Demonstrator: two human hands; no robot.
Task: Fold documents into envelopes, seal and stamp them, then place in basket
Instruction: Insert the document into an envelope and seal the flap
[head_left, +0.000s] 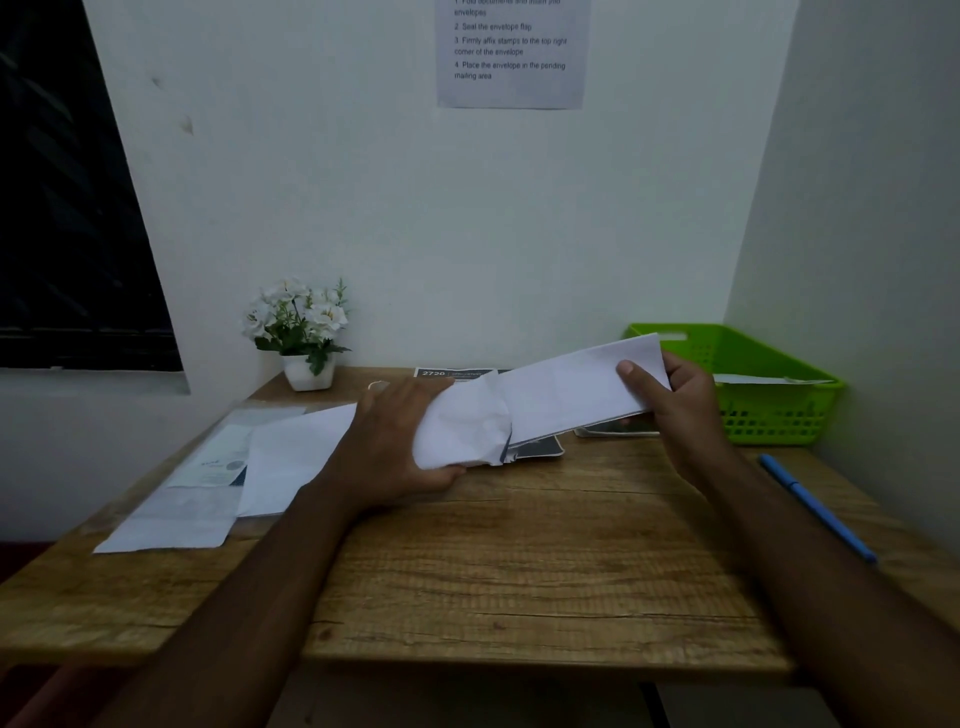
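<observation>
While the left hand (389, 441) curls round the crumpled white paper envelope (462, 431) above the brown wooden table (519, 571), far middle, the right hand (685, 395) pinches the folded white document (566, 389): keep it flat, slide squarely in, mouth held wide.

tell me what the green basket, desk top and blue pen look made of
Green basket: moulded plastic, slightly glossy; regular slotted lattice walls and a handle cutout. Desk top: matte wood look; grain lines and knots show, possibly laminate. Blue pen: probably plastic; smooth uniform colour, too small to confirm.
</observation>
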